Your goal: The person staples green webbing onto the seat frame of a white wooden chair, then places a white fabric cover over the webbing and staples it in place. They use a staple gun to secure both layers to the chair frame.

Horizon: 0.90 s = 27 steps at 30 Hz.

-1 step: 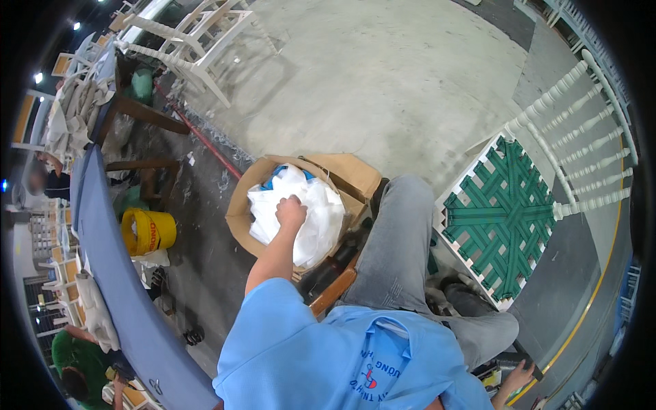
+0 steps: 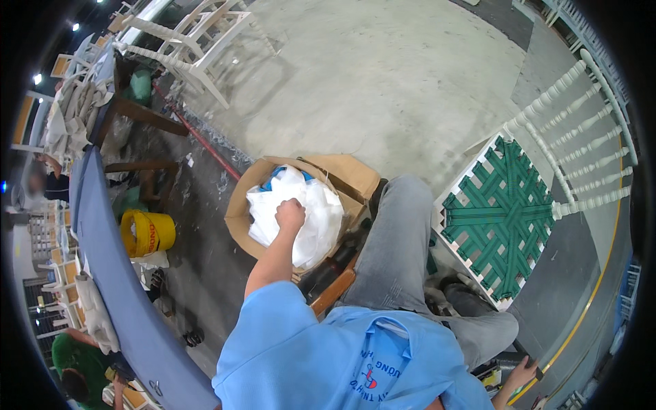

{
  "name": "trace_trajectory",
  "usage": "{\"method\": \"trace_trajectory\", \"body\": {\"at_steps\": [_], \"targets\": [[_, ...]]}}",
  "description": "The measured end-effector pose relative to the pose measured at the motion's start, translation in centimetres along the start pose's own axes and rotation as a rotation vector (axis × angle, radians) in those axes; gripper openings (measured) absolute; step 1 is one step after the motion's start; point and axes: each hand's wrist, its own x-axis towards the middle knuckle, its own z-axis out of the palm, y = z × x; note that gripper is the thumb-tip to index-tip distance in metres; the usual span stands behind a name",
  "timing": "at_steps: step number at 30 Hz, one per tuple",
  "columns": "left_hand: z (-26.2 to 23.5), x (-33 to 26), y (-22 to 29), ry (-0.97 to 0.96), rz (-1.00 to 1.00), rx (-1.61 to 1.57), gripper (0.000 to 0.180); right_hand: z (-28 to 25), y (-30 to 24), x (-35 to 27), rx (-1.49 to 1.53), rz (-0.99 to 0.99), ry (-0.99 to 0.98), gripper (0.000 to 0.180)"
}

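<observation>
White plastic bag (image 2: 301,215) gripped by the closed left hand (image 2: 290,214)

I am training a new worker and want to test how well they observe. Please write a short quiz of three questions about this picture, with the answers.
1. True or false: the left hand rests on white plastic bags in a cardboard box.
2. What colour is the webbing on the seat of the white chair lying to the person's right?
A. yellow B. green C. red
3. What stands on the floor beside the long blue table edge?

Key
1. True; the hand looks closed on the plastic.
2. B
3. A yellow bucket.
</observation>
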Motion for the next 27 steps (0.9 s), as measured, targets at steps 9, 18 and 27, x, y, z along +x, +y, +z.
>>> {"method": "trace_trajectory", "body": {"at_steps": [9,18,27], "targets": [[-8.3,-2.1,-1.3,0.089,0.319,-1.099,0.009,-2.1,-6.4,4.6,0.540,0.027,-0.007,0.049],[-22.0,-15.3,11.5,-0.122,1.153,-0.731,0.012,-7.1,-34.2,2.3,1.540,-0.506,-0.623,0.064],[-15.4,-25.4,17.3,-0.304,1.511,-0.530,0.028,-13.5,-37.5,0.9,1.369,-1.382,-0.478,0.048]]}}
